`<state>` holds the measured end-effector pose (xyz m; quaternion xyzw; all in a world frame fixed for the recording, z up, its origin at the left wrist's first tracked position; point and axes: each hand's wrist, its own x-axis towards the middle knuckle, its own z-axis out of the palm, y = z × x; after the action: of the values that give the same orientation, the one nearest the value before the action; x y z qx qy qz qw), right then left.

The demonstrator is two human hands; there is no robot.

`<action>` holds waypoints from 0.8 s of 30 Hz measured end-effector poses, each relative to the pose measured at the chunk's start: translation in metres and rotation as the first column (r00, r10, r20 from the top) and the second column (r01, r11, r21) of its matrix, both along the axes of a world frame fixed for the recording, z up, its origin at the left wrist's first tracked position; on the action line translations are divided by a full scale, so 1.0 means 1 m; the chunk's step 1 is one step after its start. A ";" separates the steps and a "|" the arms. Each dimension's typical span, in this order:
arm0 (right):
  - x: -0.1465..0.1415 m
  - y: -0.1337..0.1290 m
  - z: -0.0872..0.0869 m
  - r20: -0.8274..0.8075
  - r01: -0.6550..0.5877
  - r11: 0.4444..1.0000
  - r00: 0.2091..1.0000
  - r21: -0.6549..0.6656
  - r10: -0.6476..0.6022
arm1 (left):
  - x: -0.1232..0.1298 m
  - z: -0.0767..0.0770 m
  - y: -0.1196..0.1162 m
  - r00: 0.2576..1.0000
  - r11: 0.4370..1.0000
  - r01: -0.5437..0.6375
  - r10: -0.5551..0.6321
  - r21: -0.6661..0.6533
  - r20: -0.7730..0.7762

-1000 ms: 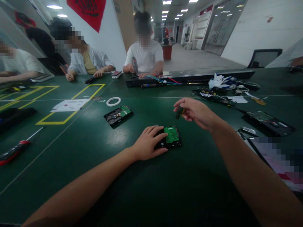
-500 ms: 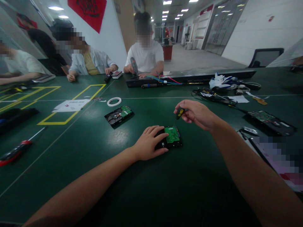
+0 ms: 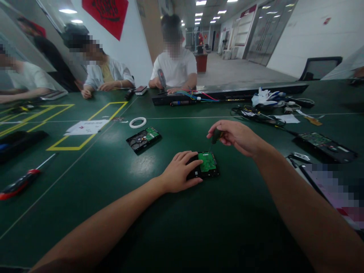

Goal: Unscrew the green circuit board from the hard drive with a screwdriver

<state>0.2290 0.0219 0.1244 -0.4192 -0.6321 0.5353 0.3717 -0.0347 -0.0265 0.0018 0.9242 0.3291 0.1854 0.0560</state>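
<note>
A black hard drive with a green circuit board (image 3: 208, 162) lies on the dark green table (image 3: 170, 235). My left hand (image 3: 181, 171) rests over its left part, fingers spread across the edge of the board and the thumb along the near side. Above the drive's far right corner, my right hand (image 3: 231, 137) is closed around the dark handle of a small screwdriver (image 3: 216, 135). Its thin shaft points down to the far edge of the board; whether the tip sits in a screw is too small to tell.
Another hard drive (image 3: 143, 139) and a white tape ring (image 3: 138, 122) lie beyond my left hand. A red-black screwdriver (image 3: 21, 184) is at left. Cables (image 3: 256, 115) and a third drive (image 3: 324, 146) lie at right. People sit across the table.
The screwdriver handle has turned in my right hand, so its yellow marking no longer shows. My left hand and the drive have stayed put. A person across has drawn a hand back from a dark object.
</note>
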 end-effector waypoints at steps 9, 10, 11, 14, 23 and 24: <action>-0.003 -0.004 0.001 -0.073 -0.001 0.996 0.997 -0.090 -0.005 | 0.000 0.000 0.000 1.000 1.000 0.000 0.000 0.000 -0.007; -0.003 -0.004 0.001 -0.082 -0.005 0.995 0.997 -0.099 -0.003 | 0.000 0.000 0.000 1.000 1.000 0.001 -0.001 0.001 -0.006; -0.003 -0.004 0.001 -0.091 -0.011 0.994 0.996 -0.109 0.001 | 0.000 0.000 0.000 1.000 1.000 0.002 -0.002 0.001 -0.004; -0.002 -0.004 0.000 -0.099 -0.024 0.992 0.995 -0.123 0.011 | 0.000 0.001 0.000 1.000 1.000 0.004 -0.004 -0.006 0.005; 0.000 0.001 -0.002 -0.019 0.006 1.000 1.000 0.004 -0.006 | 0.001 -0.001 0.000 0.999 0.999 -0.048 0.048 -0.008 -0.011; 0.000 0.001 -0.002 -0.032 0.009 1.000 0.999 -0.005 -0.009 | 0.001 -0.001 0.001 0.998 0.998 -0.055 0.055 -0.006 -0.003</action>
<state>0.2285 0.0229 0.1223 -0.4143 -0.6228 0.5417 0.3834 -0.0333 -0.0250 0.0004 0.9150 0.3550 0.1844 0.0531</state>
